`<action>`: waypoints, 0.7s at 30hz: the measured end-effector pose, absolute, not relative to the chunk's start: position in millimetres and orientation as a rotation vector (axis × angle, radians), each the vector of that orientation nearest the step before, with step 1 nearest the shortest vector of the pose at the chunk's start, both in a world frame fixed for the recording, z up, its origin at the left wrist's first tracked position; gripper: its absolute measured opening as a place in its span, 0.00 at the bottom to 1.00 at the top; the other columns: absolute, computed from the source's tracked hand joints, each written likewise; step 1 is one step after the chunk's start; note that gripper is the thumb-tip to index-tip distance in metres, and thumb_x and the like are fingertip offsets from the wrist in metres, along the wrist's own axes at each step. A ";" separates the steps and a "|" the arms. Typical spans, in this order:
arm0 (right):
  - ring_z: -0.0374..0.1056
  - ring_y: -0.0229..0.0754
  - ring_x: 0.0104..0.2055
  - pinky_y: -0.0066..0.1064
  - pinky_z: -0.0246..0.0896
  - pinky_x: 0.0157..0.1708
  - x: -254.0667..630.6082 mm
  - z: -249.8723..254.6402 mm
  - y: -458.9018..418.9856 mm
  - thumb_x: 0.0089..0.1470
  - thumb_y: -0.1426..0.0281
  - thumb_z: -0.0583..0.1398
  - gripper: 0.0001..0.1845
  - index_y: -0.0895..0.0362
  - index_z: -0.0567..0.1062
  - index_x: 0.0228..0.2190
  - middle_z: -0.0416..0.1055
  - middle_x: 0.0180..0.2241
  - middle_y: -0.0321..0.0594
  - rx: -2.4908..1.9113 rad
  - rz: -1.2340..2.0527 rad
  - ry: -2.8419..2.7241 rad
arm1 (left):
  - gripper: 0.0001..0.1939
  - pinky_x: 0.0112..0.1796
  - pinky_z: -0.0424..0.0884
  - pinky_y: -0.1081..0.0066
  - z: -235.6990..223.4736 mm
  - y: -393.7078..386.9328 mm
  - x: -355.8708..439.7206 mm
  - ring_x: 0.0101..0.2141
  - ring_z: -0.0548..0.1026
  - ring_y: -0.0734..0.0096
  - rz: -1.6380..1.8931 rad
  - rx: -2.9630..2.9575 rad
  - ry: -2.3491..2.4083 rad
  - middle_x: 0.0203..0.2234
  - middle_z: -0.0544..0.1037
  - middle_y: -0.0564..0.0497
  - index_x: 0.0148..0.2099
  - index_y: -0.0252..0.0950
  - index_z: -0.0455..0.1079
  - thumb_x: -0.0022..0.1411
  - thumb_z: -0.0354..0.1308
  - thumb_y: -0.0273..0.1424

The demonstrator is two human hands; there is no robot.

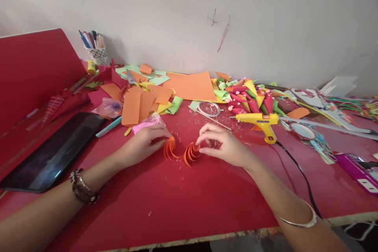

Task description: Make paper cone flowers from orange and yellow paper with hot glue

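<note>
The orange paper strip lies at the centre of the head view, low over the red worktop, folded or curled into fanned loops at either end, with a narrow curved stretch between them. The left hand, at its 9 o'clock, pinches the left bunch of loops between thumb and fingers; the right hand, at its 3 o'clock, pinches the upper right edge of the other bunch.

Measured from the strip, a large orange sheet lies at 12 o'clock and a clear ring at 1 o'clock. The yellow glue gun lies at 2 o'clock, its nozzle pointing to 9 o'clock, near a heap of coloured paper cones. Cut orange pieces lie towards 10 to 11 o'clock, a dark-screened device at 9 o'clock.
</note>
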State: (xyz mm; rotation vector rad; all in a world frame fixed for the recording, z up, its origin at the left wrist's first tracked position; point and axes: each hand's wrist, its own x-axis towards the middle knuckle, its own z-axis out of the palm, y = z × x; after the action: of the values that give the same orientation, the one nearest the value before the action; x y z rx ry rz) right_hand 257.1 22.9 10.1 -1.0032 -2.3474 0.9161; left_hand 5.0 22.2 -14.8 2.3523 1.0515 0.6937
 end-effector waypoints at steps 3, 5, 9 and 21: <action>0.57 0.31 0.27 0.25 0.57 0.27 252.9 6.3 20.5 0.49 0.68 0.57 0.05 0.54 0.70 0.31 0.61 0.34 0.36 -1.001 0.947 -2.359 | 0.10 0.35 0.66 0.75 -14.5 21.9 5.5 0.34 0.70 0.74 0.690 2.341 1.067 0.32 0.74 0.52 0.37 0.38 0.68 0.60 0.46 0.31; 0.58 0.32 0.28 0.26 0.57 0.28 250.0 3.8 19.9 0.50 0.71 0.55 0.04 0.55 0.70 0.30 0.61 0.33 0.36 -0.994 0.922 -2.365 | 0.09 0.35 0.66 0.75 -13.7 21.5 6.1 0.33 0.70 0.74 0.688 2.343 1.074 0.32 0.74 0.53 0.36 0.38 0.68 0.59 0.47 0.31; 0.60 0.34 0.34 0.26 0.57 0.33 247.3 2.7 19.8 0.51 0.76 0.53 0.07 0.54 0.70 0.30 0.60 0.33 0.36 -0.979 0.854 -2.381 | 0.07 0.33 0.66 0.77 -12.1 20.3 7.7 0.32 0.71 0.75 0.704 2.327 1.095 0.31 0.74 0.54 0.36 0.39 0.68 0.58 0.49 0.32; 0.60 0.35 0.38 0.27 0.57 0.38 235.9 5.9 11.3 0.53 0.75 0.53 0.07 0.55 0.71 0.31 0.58 0.35 0.38 -0.860 0.903 -2.463 | 0.10 0.34 0.67 0.75 -11.5 11.1 20.0 0.33 0.71 0.74 0.671 2.320 0.931 0.32 0.73 0.50 0.38 0.38 0.70 0.60 0.47 0.30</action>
State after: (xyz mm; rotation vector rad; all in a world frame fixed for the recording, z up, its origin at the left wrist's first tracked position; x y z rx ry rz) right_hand 235.9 11.3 5.9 -0.8599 -2.4632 0.9032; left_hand 20.0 11.1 -11.5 2.3197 0.9314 0.6709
